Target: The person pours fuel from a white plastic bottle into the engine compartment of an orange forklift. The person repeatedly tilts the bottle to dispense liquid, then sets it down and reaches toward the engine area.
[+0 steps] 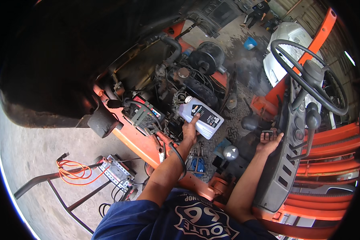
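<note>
My left hand (pixel 189 132) grips the lower side of a translucent plastic bottle (pixel 208 126) with a dark label and a pale ribbed cap. The bottle is tilted, its capped end beside the engine (pixel 195 85) of an orange forklift. My right hand (pixel 269 144) is palm up by the dashboard panel (pixel 280 180), with a small dark object (pixel 267 131) at its fingertips; its kind is unclear. A battery (pixel 145 111) with cables lies left of the bottle. A round rusty cap (pixel 183 72) tops the engine, next to a black air cleaner housing (pixel 208 57).
The steering wheel (pixel 310 78) and a knobbed lever (pixel 313 117) stand at right. A raised dark cover (pixel 48 75) hangs at upper left. Tools (pixel 198 159) lie on the footplate. A wheeled charger (pixel 118 175) stands at lower left. Beyond are a blue bucket (pixel 250 43) and a person (pixel 258 12).
</note>
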Demonstrator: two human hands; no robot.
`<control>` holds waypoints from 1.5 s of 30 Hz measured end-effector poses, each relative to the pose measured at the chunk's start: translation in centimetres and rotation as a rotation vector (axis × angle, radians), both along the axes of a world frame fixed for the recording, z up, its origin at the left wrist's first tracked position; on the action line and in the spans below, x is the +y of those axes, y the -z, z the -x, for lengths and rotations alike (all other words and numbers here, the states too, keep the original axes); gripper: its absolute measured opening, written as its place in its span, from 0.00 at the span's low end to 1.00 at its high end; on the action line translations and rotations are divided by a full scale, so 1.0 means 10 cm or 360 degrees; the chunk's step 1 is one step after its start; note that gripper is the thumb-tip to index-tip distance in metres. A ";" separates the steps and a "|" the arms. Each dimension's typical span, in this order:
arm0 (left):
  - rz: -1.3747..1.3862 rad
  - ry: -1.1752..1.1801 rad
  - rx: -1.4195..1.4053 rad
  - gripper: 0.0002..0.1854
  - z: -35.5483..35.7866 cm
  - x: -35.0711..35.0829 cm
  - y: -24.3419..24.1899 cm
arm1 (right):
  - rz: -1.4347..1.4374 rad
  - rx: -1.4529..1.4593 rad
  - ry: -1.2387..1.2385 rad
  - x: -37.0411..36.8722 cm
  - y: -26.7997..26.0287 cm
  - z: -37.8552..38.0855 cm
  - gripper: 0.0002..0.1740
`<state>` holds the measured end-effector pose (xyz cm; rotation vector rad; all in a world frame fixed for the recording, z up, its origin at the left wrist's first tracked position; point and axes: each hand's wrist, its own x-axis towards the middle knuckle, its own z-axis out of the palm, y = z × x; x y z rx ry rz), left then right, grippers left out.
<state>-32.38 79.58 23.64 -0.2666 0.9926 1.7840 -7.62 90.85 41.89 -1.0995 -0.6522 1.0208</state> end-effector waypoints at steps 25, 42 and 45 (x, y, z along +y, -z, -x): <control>-0.0001 -0.0007 -0.0019 0.38 0.01 -0.01 -0.02 | 0.0000 0.0033 -0.0066 0.01 0.02 -0.02 0.33; 0.0008 -0.0009 0.0016 0.38 0.02 -0.04 -0.09 | 0.0018 0.0029 -0.0050 -0.01 0.01 -0.01 0.33; -0.0005 -0.0011 0.0020 0.37 0.01 -0.04 -0.10 | 0.0013 0.0037 -0.0057 -0.01 0.00 -0.01 0.32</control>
